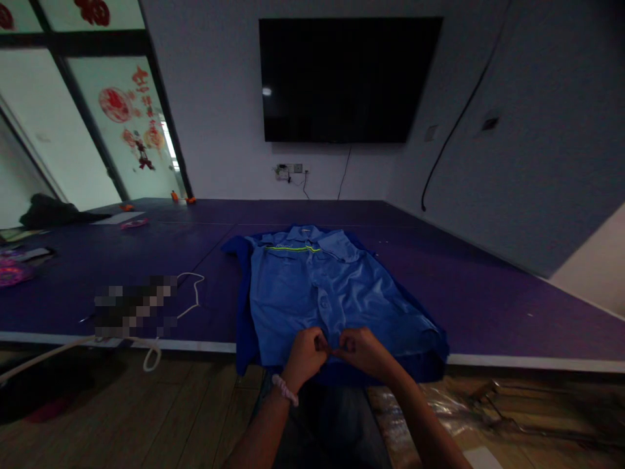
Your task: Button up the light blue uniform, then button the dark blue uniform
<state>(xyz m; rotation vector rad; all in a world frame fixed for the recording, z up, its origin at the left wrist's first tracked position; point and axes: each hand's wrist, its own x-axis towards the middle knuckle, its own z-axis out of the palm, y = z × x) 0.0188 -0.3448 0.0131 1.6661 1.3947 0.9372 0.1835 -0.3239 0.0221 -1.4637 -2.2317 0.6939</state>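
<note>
A light-blue short-sleeved shirt (283, 299) lies face up with its collar at the far end and a yellow-green stripe across the chest. Darker blue cloth (245, 339) shows around its edges. At the near hem, by the front opening, my left hand (306, 357) pinches the shirt's edge. Close beside it on the right, my right hand (367, 353) has its thumb and fingers pressed together on the same edge. The fingertips of both hands nearly meet. Whatever small part of the cloth sits between them is hidden.
The shirt rests on a wide purple platform (205, 228), its hem hanging over the pale front edge. A white cord (198, 293) loops at left near a pixelated patch. Clear plastic wrap (434, 404) lies on the floor at right. A television (349, 78) hangs on the wall.
</note>
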